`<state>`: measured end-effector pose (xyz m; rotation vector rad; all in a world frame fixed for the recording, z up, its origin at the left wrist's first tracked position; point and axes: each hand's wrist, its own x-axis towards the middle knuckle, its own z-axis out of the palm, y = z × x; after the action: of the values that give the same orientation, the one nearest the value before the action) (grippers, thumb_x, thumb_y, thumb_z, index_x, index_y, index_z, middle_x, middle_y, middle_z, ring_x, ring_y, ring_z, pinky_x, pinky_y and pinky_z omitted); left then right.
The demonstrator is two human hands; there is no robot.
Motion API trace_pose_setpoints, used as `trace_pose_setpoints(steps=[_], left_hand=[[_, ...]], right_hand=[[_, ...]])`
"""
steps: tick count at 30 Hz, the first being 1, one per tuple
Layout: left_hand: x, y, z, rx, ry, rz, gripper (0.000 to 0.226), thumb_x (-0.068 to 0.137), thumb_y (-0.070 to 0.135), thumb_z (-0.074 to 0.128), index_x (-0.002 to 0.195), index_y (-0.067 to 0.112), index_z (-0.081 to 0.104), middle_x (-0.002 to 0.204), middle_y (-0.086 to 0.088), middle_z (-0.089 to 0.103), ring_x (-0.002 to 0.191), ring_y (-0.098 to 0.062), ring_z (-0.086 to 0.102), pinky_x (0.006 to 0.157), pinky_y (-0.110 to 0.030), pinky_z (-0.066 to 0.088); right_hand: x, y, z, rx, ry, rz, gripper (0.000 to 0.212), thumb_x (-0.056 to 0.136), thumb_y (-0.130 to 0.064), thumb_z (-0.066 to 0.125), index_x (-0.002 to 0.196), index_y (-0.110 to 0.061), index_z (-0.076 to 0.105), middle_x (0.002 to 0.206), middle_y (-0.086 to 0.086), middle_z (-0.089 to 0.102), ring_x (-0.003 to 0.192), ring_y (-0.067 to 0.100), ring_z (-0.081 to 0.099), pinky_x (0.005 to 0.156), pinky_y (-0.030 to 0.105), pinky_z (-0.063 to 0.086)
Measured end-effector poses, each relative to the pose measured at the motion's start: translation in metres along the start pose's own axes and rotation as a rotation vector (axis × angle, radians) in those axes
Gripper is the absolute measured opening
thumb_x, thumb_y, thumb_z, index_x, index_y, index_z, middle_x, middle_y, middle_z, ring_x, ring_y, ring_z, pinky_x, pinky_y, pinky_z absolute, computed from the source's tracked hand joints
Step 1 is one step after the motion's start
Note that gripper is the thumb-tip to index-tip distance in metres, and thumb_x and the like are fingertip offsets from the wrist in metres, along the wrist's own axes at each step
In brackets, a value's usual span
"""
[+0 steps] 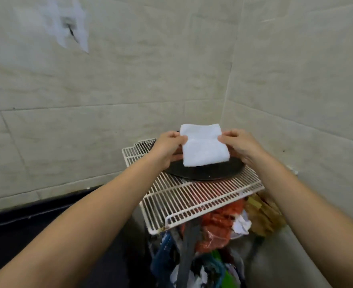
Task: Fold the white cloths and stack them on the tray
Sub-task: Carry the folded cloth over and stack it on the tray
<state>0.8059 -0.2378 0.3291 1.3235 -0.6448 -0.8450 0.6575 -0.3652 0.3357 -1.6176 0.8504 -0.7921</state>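
Walls of pale beige tile (109, 84) fill most of what we see, meeting in a corner at the right, with a dark floor strip (26, 221) at lower left. Below the corner, a white wire rack of thin parallel bars (196, 196) lies tilted across a heap of mixed clutter (217, 242): orange and red plastic, blue and green fabric, crumpled paper. We cannot tell whether any white cloths waiting to be folded lie in that heap.

On the rack rests a dark round flat tray (208, 173), its near rim bare. Over the tray we hold one white rectangular folded cloth (204, 146), with a crease running across its upper half. Its lower edge seems to touch or nearly touch the tray; we cannot say for sure that it has landed.

Our left hand (169, 148) pinches the cloth's left edge between thumb and curled fingers. Our right hand (240, 146) pinches the right edge the same way, thumb on top, other fingers tucked under.

We judge the folding of this cloth to be done or nearly so, and the setting down to be in hand. No other cloth shows on the tray, so this looks like the first of the stack. What is left: releasing it flat, then folding and stacking any others, none of which we can see.
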Motion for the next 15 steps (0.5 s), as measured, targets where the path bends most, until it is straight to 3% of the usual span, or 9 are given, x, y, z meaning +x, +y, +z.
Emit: trace_pose_setpoints(steps=[3, 8, 10, 13, 15], left_hand=[[0.053, 0.009, 0.029, 0.014, 0.131, 0.036, 0.023, 0.094, 0.011, 0.052, 0.074, 0.017, 0.043, 0.076, -0.003, 0.055, 0.064, -0.014, 0.056, 0.052, -0.024, 0.05], [0.117, 0.001, 0.048, 0.06, 0.301, 0.026, 0.028, 0.094, 0.008, 0.053, 0.07, 0.015, 0.042, 0.071, -0.005, 0.053, 0.061, -0.015, 0.053, 0.039, -0.017, 0.048], [0.133, -0.012, 0.048, 0.101, 0.351, -0.028, 0.025, 0.092, 0.008, 0.055, 0.07, 0.014, 0.044, 0.073, -0.007, 0.054, 0.064, -0.018, 0.054, 0.046, -0.022, 0.052], [0.147, -0.034, 0.043, 0.147, 0.406, -0.109, 0.02, 0.091, 0.009, 0.059, 0.072, 0.013, 0.05, 0.081, -0.011, 0.057, 0.076, -0.024, 0.055, 0.07, -0.037, 0.055], [0.151, -0.044, 0.04, 0.149, 0.424, -0.12, 0.021, 0.09, 0.009, 0.059, 0.071, 0.014, 0.052, 0.078, -0.011, 0.056, 0.071, -0.022, 0.055, 0.063, -0.034, 0.052]], right_hand=[[0.074, -0.004, -0.017, -0.03, -0.057, -0.022, 0.014, 0.088, -0.008, 0.063, 0.078, -0.017, 0.059, 0.081, 0.005, 0.061, 0.069, 0.014, 0.057, 0.059, 0.025, 0.049], [0.151, 0.015, -0.019, -0.141, -0.146, -0.013, 0.019, 0.087, -0.008, 0.063, 0.072, -0.017, 0.057, 0.066, 0.001, 0.055, 0.049, 0.007, 0.053, 0.04, 0.015, 0.036], [0.163, 0.032, -0.015, -0.175, -0.179, 0.007, 0.013, 0.087, -0.009, 0.062, 0.076, -0.015, 0.06, 0.065, 0.001, 0.055, 0.043, 0.004, 0.051, 0.037, 0.014, 0.033], [0.17, 0.056, -0.013, -0.193, -0.211, 0.029, 0.011, 0.087, -0.01, 0.061, 0.078, -0.017, 0.06, 0.068, 0.001, 0.055, 0.056, 0.012, 0.048, 0.043, 0.019, 0.034], [0.171, 0.064, -0.014, -0.207, -0.21, -0.002, 0.006, 0.087, -0.01, 0.061, 0.084, -0.016, 0.061, 0.071, -0.001, 0.055, 0.06, 0.01, 0.047, 0.044, 0.019, 0.035]])
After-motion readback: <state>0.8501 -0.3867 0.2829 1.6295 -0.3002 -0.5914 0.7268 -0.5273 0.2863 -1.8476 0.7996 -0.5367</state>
